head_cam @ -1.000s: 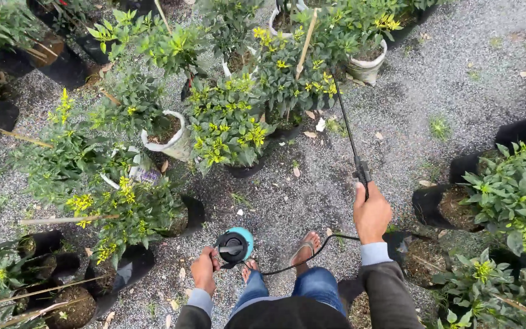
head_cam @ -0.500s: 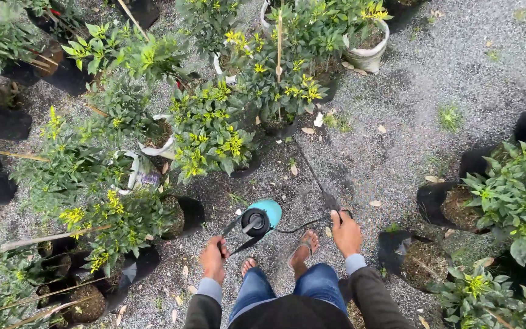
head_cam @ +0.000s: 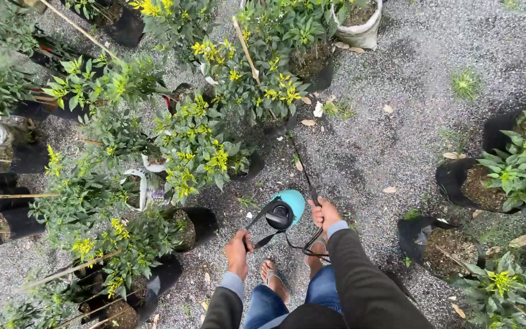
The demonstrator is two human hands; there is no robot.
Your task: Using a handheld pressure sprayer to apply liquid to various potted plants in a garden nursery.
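The left hand (head_cam: 237, 251) has its fingers wrapped around the black pump handle (head_cam: 257, 226) of a teal pressure sprayer (head_cam: 287, 208), which hangs just above the gravel ground (head_cam: 397, 140) in front of the person's sandalled feet (head_cam: 275, 281). The right hand (head_cam: 324, 214) has its fingers closed on the thin black spray wand (head_cam: 304, 173), which points away toward the potted green plants with yellow tips (head_cam: 202, 146). A black hose (head_cam: 302, 244) loops between sprayer and right hand.

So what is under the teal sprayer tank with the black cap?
Under the teal sprayer tank with the black cap lies grey gravel ground; the patch directly beneath is covered. The left hand grips its strap, the right hand the black wand.
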